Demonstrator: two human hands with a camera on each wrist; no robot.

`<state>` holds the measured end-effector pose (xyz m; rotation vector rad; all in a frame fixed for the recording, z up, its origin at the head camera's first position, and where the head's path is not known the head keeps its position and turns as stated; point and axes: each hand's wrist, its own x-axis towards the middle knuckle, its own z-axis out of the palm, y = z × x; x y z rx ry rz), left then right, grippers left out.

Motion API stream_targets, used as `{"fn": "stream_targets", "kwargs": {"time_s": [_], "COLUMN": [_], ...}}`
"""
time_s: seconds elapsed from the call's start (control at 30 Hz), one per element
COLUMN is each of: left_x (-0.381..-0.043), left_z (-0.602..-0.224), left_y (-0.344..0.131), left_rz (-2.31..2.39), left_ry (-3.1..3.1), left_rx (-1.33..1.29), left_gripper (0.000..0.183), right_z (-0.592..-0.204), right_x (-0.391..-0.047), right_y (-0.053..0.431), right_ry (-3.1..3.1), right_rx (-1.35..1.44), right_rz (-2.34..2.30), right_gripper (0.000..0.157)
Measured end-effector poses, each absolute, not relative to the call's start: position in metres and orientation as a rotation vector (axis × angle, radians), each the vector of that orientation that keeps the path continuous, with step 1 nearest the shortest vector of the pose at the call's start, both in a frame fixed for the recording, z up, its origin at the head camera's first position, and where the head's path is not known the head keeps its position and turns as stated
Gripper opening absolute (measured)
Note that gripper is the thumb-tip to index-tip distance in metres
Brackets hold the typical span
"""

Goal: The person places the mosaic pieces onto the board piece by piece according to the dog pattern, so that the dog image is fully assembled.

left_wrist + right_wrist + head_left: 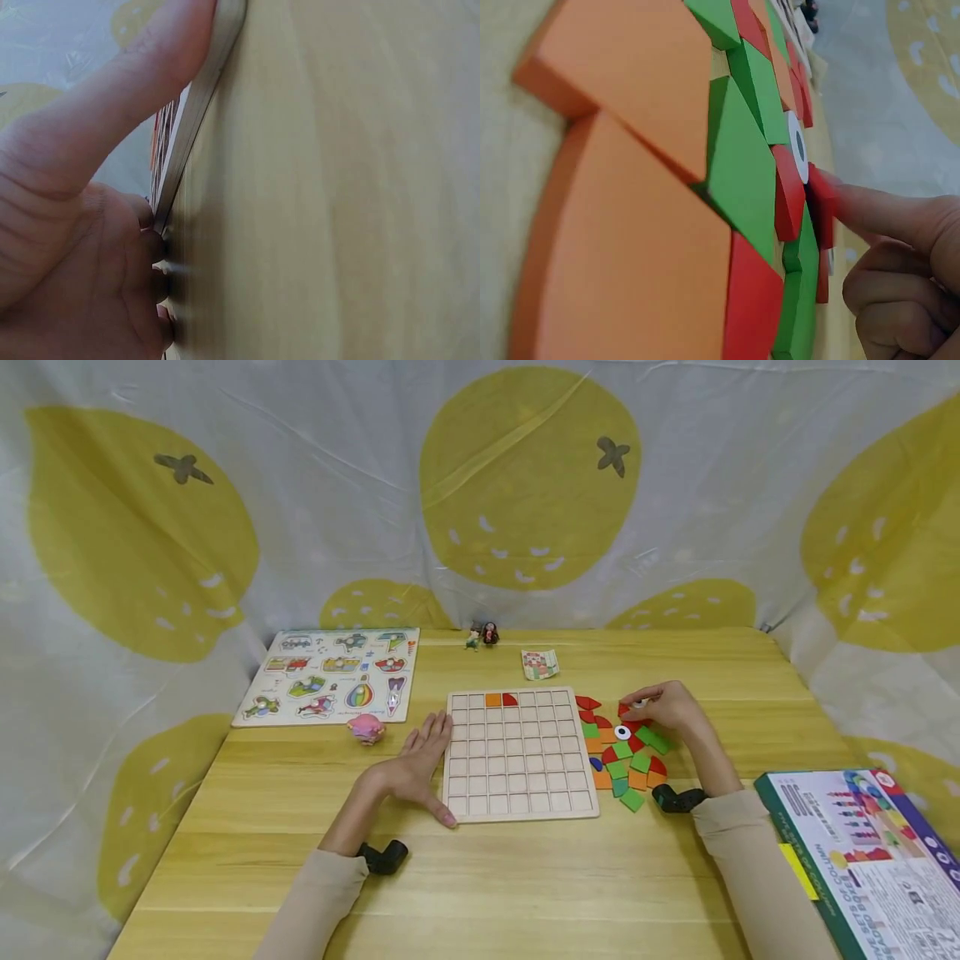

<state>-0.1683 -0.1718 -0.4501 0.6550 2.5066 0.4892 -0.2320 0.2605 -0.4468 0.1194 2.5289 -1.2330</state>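
Note:
A pale wooden grid board (517,747) lies flat in the middle of the table. In its top row sit an orange square (492,700) and a red quarter-round piece (510,700). My left hand (411,770) rests at the board's left edge with fingers spread, and its thumb (150,75) touches the board's side in the left wrist view. Over the far end of a loose pile of blocks, my right hand (670,706) pinches a red block (821,206), its other fingers curled. Close to it lie a white eye disc (622,732) and green squares (618,769).
A peg puzzle (330,685) lies at the back left, with a pink toy (367,728) by its corner. Small figurines (490,633) and a patterned card (540,665) are behind the board. At the right edge lies a printed box (862,852).

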Motion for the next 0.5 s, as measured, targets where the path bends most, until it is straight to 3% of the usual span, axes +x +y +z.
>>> {"fn": "stream_targets", "kwargs": {"time_s": [0.5], "left_x": [-0.169], "left_z": [-0.452], "left_y": [-0.173], "left_rz": [0.485], "left_ry": [2.523], "left_rx": [0.678], "left_gripper": [0.156], "right_z": [-0.447], "right_x": [-0.243], "right_y": [0.245], "right_ry": [2.449], "right_rx": [0.109], "right_rz": [-1.303], "right_gripper": [0.036]}}
